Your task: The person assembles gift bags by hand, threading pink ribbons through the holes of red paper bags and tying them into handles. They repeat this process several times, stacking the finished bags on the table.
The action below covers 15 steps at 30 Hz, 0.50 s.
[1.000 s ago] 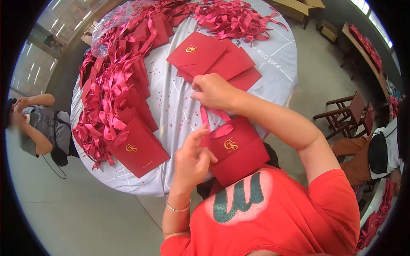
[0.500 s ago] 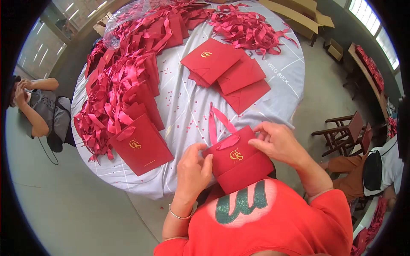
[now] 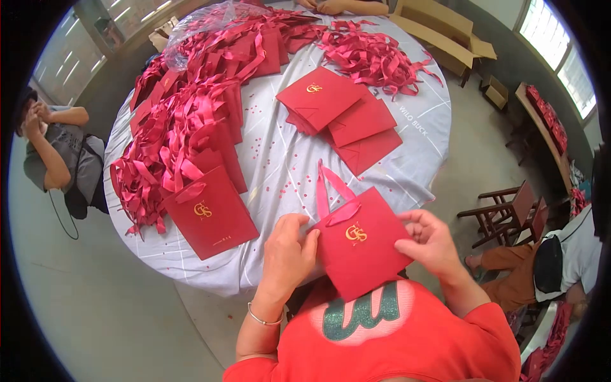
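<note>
A red paper gift bag [image 3: 366,258] with a gold emblem and pink ribbon handles [image 3: 335,191] is held in front of my chest, over the table's near edge. My left hand [image 3: 289,254] grips its left edge between thumb and fingers. On the opposite edge, my right hand [image 3: 429,242] pinches the bag, thumb on the front face. Left of my hands lies a finished-looking red bag [image 3: 213,216] with ribbon, at the end of a long overlapping row of ribboned bags [image 3: 216,134]. Flat red bags without visible ribbons [image 3: 324,99] are stacked beyond my hands.
A heap of loose pink ribbons [image 3: 372,57] lies at the table's far side. Small red dots dot the pale tablecloth [image 3: 267,184]. Cardboard boxes [image 3: 439,32] and wooden chairs [image 3: 506,213] stand to the right. One person [image 3: 60,146] is at left, another [image 3: 566,254] at right.
The held bag's front now shows as one flat face, where a fold crossed it before. My right hand has moved slightly right and down. A person's hands have appeared at the table's far edge.
</note>
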### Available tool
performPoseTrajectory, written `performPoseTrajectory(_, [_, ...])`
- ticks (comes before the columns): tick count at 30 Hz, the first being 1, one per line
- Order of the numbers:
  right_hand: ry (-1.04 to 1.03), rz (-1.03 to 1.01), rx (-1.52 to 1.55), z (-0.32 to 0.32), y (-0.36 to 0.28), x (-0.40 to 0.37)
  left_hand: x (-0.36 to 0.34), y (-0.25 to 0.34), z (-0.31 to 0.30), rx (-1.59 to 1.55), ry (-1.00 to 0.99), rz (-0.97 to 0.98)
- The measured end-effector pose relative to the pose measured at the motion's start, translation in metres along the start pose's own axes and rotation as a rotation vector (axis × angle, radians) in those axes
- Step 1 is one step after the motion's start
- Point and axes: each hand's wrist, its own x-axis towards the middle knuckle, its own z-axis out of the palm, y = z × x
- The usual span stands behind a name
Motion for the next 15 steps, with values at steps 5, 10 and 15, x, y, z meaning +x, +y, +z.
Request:
performPoseTrajectory(5, [0.164,-0.741,-0.556,0.023,-0.084,0.030,-0.003,0.005,-0.017,-0.119,0.053,-0.052])
performPoseTrajectory(10, [0.127,-1.599,-0.920,0.071,-0.126,0.060,0.007,0.008,-0.044,-0.519,0.213,-0.129])
performPoseTrajectory(15, [-0.215,-1.716,-1.248,0.099,-0.053,0.053,0.019,0.003,-0.064,-0.337,0.257,-0.145])
